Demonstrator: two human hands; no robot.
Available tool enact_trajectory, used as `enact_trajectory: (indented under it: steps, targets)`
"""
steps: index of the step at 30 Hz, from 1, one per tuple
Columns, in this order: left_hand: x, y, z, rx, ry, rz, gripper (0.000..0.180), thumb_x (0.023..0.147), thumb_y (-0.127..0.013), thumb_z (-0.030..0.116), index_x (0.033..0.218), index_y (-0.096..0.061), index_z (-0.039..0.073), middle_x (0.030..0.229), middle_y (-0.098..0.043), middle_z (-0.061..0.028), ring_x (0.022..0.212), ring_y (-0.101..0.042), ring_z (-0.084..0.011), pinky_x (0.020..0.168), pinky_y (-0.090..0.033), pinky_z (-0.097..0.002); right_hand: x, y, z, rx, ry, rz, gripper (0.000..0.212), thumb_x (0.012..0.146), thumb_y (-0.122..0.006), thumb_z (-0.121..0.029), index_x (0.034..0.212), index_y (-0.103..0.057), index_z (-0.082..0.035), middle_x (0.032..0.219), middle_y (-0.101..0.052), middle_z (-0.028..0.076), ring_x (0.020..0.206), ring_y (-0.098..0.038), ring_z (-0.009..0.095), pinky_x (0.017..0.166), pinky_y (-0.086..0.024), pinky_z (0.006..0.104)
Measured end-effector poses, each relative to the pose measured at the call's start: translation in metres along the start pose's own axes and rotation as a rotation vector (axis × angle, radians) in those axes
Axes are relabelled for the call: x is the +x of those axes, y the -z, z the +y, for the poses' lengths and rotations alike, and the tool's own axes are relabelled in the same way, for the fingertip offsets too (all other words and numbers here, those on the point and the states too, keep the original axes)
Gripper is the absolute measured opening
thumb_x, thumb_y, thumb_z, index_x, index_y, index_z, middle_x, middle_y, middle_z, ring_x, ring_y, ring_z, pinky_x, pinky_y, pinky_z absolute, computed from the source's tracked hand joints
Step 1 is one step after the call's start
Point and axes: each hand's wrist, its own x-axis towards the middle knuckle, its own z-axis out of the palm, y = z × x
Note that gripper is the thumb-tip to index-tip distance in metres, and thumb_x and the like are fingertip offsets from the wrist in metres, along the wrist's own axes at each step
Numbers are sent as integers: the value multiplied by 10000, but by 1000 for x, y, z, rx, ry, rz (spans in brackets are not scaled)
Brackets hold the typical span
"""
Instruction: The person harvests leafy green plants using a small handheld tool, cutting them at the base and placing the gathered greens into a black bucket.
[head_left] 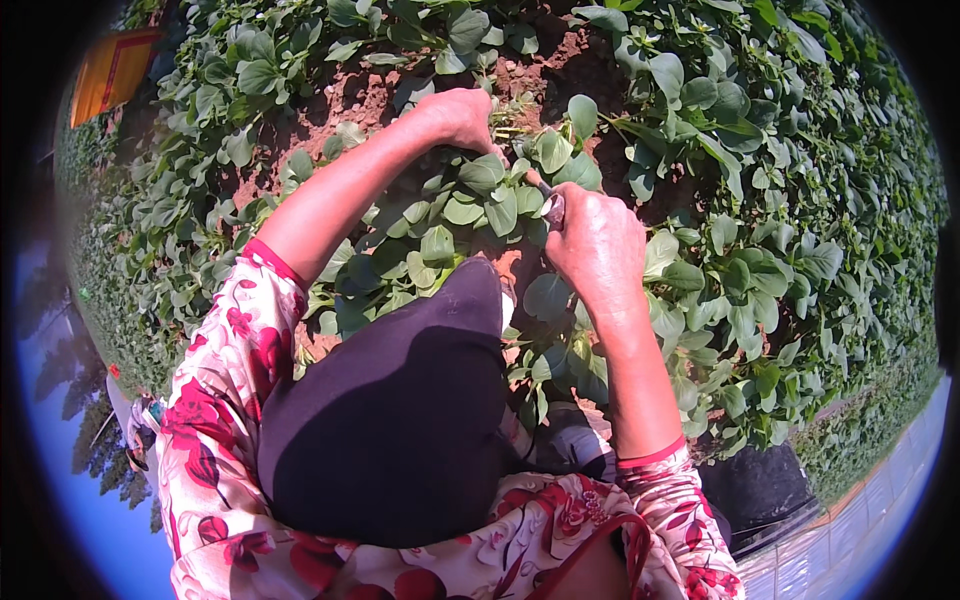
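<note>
My right hand (598,240) is closed round a short hand tool (541,184). The tool's slim shaft points up and left into the leaves, and its far end is hidden there. Farther left and higher up, my left hand (458,117) is bent down over the plants with its fingers curled. What those fingers grip is hidden behind the hand. Between and below the hands grow leafy green plants (487,178) with broad rounded leaves. A larger leaf cluster (566,150) stands just above the tool.
Reddish-brown soil (350,95) shows between the leaves. My dark-clad knee (400,400) fills the space below my hands. A black container (755,487) stands at the lower right, near pale paving (850,545). An orange panel (115,75) is at the upper left.
</note>
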Motion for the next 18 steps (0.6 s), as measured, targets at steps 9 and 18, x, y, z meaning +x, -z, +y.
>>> enact_trajectory:
  steps: [9,18]
  targets:
    - [-14,-1,-27,43,41,15,491,634,-760,212,1042,-607,-14,1027,-639,-188,961,-625,-295,791,-515,-381,-2,3,0,-14,78,33,118,660,-633,-58,772,-598,-70,695,-619,120,665,-624,313,597,-495,427]
    - [-19,1,-30,-37,65,43,491,635,-770,223,1039,-619,-11,1043,-640,-193,987,-618,-301,818,-507,-368,-9,-8,1,-26,95,-66,160,653,-647,-54,790,-565,-43,706,-607,125,664,-619,326,581,-492,426]
